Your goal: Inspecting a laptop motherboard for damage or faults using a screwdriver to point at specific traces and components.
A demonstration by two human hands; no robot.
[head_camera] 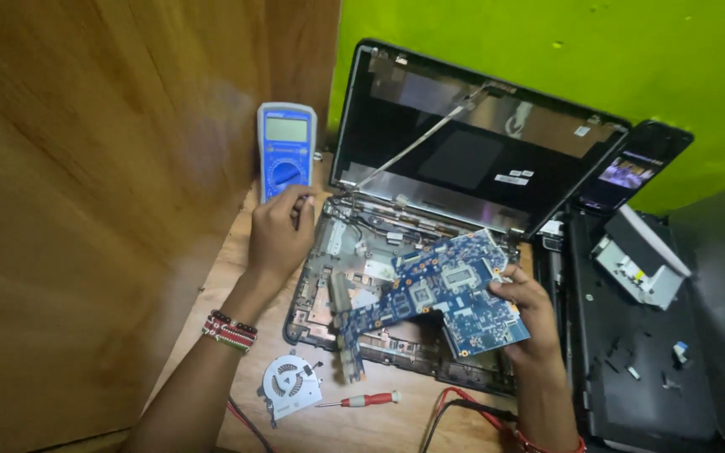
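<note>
Your forearms come up from the bottom edge, and between them on the wooden bench lie a small fan (289, 384), a red-handled screwdriver (364, 400) and red and black leads (463, 409).

Your right hand (529, 304) grips the blue board (435, 289) by its right edge, fingers over the top face and thumb presumably beneath, though the underside is hidden. That board is lifted and tilted above the open laptop base (354, 285), with its long axis running from lower left to upper right. Nearly all of it stretches leftward from your grip, so the free lower-left corner hangs well away from your fingers and just over the base's front rail.

Your left hand (280, 235) is curled closed at the base's back-left corner, beside the hinge, with fingertips just below the blue meter (286, 148) that leans on the wood panel. You can't tell from this view whether it pinches anything. It sits nearer the board's free end than your right does, with the open base between them.

Behind the base, the stripped lid (472, 138) stands propped against the green wall. A phone (635, 166) leans at its right, and a second dark laptop shell (631, 361) carries a white part (641, 258).
</note>
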